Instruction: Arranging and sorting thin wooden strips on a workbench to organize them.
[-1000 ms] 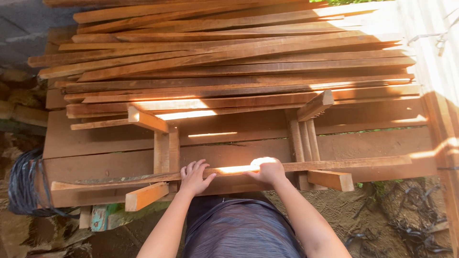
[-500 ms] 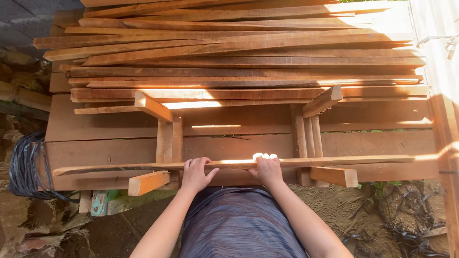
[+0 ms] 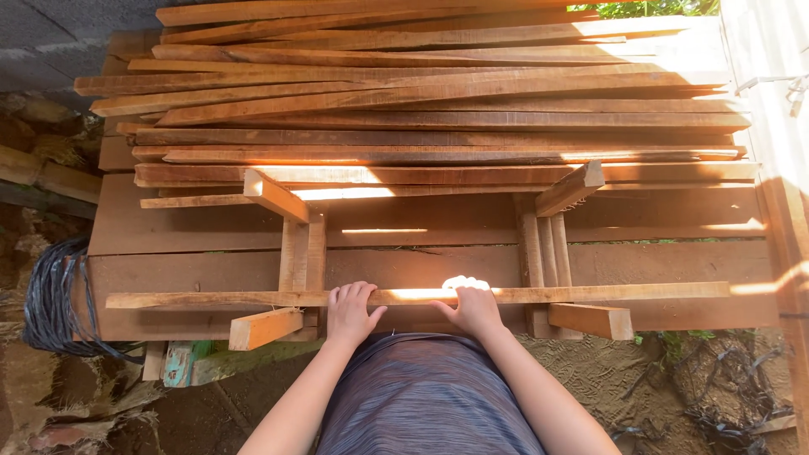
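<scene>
I am looking down at a wide wooden bench (image 3: 168, 227) made of broad planks, and most of its far half is lying under a big stack of long slats (image 3: 438, 101), piled loosely and crossing each other at slight angles, with sun falling across the upper right. Two short blocks are standing out from the stack's near edge, one block on the left (image 3: 275, 196) and one block on the right (image 3: 570, 187), each sitting on top of an upright pair of short boards. Two more stubs are sticking out toward me below, a left stub (image 3: 265, 328) and a right stub (image 3: 592, 320). Off the bench's left end a coil of dark cable (image 3: 52, 299) is hanging, and bare dirt (image 3: 607, 371) is showing on the right. Nothing is lying between my hands and the slat (image 3: 211, 298) I am working with. That slat is long, thin and pale reddish brown, running left to right along the near edge of the bench, resting across both uprights, with a bright patch of sun on its middle. My left hand (image 3: 350, 313) is lying over it just right of the left upright, fingers curled over the top, a loose grip rather than a tight one. My right hand (image 3: 474, 307) is gripping the same slat just beside the sunlit patch, fingers wrapped over its far edge.
</scene>
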